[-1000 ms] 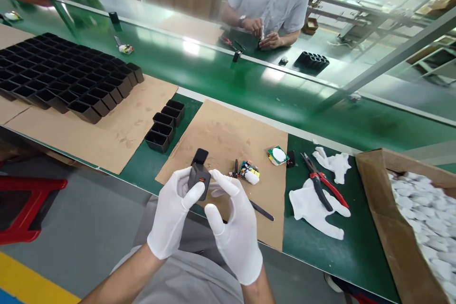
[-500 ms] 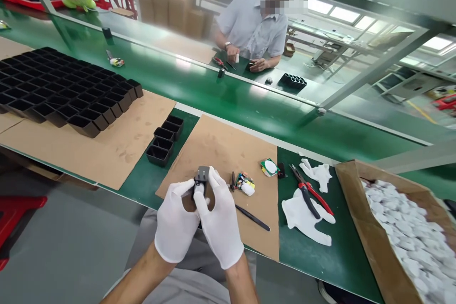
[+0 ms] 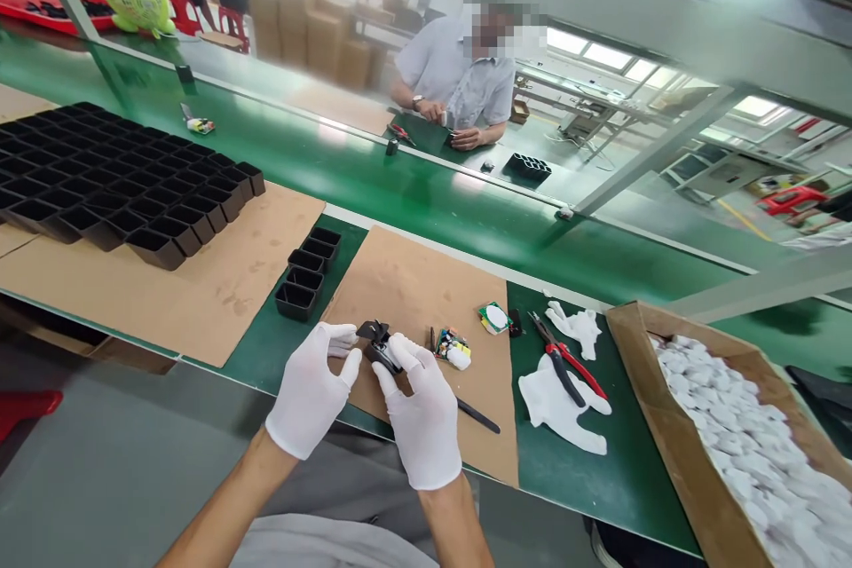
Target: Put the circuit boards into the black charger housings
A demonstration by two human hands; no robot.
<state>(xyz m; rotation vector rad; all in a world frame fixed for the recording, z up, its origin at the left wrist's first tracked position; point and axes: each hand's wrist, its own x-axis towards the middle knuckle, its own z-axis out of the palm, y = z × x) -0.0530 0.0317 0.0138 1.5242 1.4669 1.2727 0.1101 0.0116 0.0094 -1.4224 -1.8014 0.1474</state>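
My right hand (image 3: 422, 413), in a white glove, grips a small black plug housing (image 3: 384, 353) between thumb and fingers, above the cardboard sheet. A dark piece with prongs sits tilted at the housing's top. My left hand (image 3: 311, 390), gloved too, is just left of it, thumb and fingers apart; its fingertips come close to the dark piece, and whether they touch it I cannot tell. Right of my hands lie a small circuit board (image 3: 453, 348) with colourful components and black tweezers (image 3: 477, 415), partly behind my right hand.
Black open cases (image 3: 299, 295) stand left of the cardboard (image 3: 426, 271), with a large block of cases (image 3: 120, 169) beyond. Rightward are another board (image 3: 494, 317), red-handled pliers (image 3: 564, 359), a spare glove (image 3: 563, 408) and a box (image 3: 656, 390) of white pieces. A person works opposite.
My left hand has moved left, away from the plug housing. The housing has turned and tilted in my right hand, its prongs now pointing another way. The camera view has shifted slightly.
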